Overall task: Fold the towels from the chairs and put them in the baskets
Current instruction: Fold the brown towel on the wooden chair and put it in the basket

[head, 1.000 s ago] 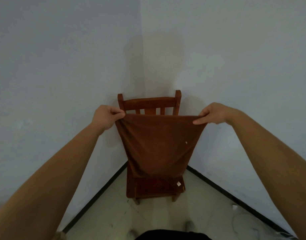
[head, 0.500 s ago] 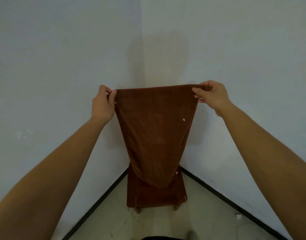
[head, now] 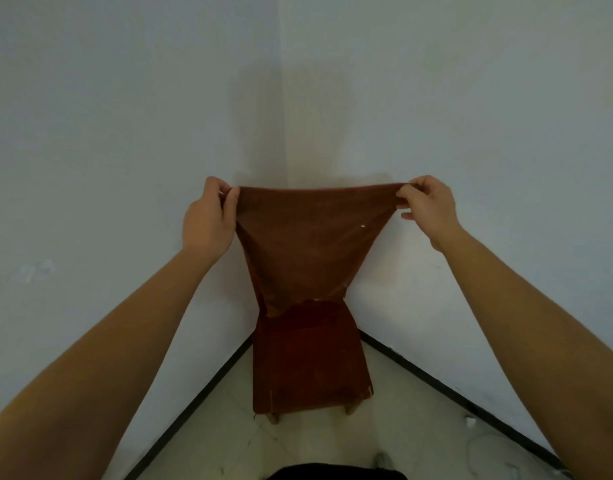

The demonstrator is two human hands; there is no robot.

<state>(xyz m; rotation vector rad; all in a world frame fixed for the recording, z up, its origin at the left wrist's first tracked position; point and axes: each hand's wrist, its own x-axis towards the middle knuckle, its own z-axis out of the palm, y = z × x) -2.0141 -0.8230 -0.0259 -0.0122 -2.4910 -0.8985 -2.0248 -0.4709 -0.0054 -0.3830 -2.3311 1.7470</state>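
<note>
Left hand [head: 208, 216] raised, thumb and fingers curled in a pinch on one top corner of the brown towel [head: 305, 247]. Right hand [head: 428, 206] level with it and well apart, thumb and forefinger pinching the other top corner, remaining fingers loosely curled below. Top edge drawn taut between the hands. Cloth hangs below them, narrowing toward its lower end, which lies just above the seat of the wooden chair [head: 312, 362]; cannot tell whether it touches the seat. Small pale speck on the cloth, nearer the right hand. Chair stands under and beyond the hands, in the corner where two pale walls [head: 125, 133] meet. Tiled floor [head: 229, 445] below the arms with a dark skirting line. No basket in view. Judgement: towel is lifted for its first fold. Both grips hold only the corner tips, so a slack pinch could drop one corner and send the cloth onto the seat or floor. Bringing the hands together unevenly would skew the fold. The hanging end could snag on the chair if lowered.
</note>
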